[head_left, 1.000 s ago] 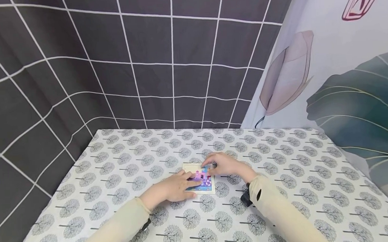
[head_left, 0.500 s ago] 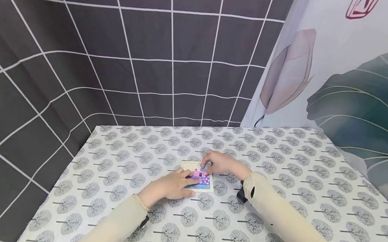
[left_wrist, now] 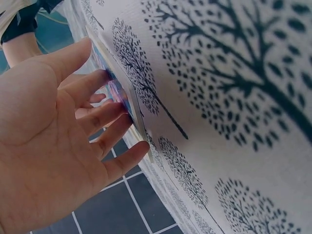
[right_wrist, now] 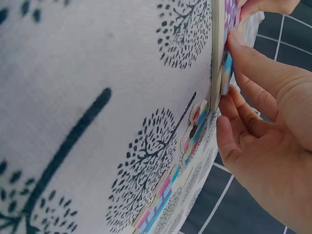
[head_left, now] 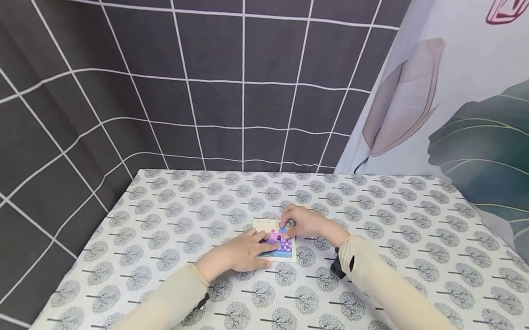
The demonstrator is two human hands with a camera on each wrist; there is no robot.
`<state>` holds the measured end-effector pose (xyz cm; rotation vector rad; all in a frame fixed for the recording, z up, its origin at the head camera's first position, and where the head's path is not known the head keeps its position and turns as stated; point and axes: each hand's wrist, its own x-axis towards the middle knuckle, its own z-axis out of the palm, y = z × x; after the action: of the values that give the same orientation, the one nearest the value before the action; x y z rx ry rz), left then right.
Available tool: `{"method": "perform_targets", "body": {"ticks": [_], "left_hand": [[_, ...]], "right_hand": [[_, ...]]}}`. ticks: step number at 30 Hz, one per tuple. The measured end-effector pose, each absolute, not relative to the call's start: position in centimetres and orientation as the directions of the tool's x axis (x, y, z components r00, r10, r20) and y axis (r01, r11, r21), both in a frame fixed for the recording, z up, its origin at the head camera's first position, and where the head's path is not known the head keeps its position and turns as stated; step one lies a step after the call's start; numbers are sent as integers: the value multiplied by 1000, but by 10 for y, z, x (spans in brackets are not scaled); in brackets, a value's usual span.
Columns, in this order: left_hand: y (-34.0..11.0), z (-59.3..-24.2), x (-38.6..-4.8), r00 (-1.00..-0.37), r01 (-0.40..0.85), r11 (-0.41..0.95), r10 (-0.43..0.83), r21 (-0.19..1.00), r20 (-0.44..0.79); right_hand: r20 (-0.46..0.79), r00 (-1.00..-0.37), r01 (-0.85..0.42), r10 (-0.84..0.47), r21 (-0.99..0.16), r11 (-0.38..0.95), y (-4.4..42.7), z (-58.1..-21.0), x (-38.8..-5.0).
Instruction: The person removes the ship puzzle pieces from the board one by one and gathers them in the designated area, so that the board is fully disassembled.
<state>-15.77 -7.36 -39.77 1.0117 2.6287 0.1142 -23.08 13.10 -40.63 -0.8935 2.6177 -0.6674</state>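
Note:
A small jigsaw puzzle [head_left: 280, 249] with pink, purple and blue pieces lies in a pale wooden frame [head_left: 261, 223] on the table. My left hand [head_left: 241, 252] rests on its left side with spread fingers [left_wrist: 119, 129]; fingertips touch the pieces and the frame's edge. At the upper right of the frame my right hand [head_left: 303, 221] pinches a blue puzzle piece [head_left: 283, 229] between thumb and fingers. In the right wrist view that blue piece [right_wrist: 226, 73] sits at the frame's edge, partly hidden by the fingers. Whether it lies flat cannot be seen.
Two loose puzzle pieces show in the right wrist view, one multicoloured [right_wrist: 194, 129] and one blue and pink [right_wrist: 158, 200], flat on the tree-print tablecloth [head_left: 199, 291]. A dark grid curtain [head_left: 208, 88] hangs behind the table, a leaf-print cloth [head_left: 490, 150] at the right.
The right hand stays at the frame's upper right, its fingers a little more bent around the blue piece. The left hand keeps its place on the puzzle. The head view has shifted slightly.

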Motion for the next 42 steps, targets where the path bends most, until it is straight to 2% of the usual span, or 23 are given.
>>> {"method": "perform_targets", "body": {"ticks": [10,17,28,42], "left_hand": [[-75,-399,-158,-703,634,750,660,188,-264],[-74,-400,-158,-700,647,744,666,164,-259],[-74,-399,-156,-707,637,754,654,162,-270],[-74,-399,-156,-705,635,755,653,164,-276]], "right_hand": [[-55,-749,-545,-661,-517,660,133,-409,-229],[-70,-791,-450,-608,-607,655,135,-412,-233],[-122,-816,-386,-565,-613,689,133,-410,-235],[-118,-732,-486,-671,-600,636,142,-410,-245]]}}
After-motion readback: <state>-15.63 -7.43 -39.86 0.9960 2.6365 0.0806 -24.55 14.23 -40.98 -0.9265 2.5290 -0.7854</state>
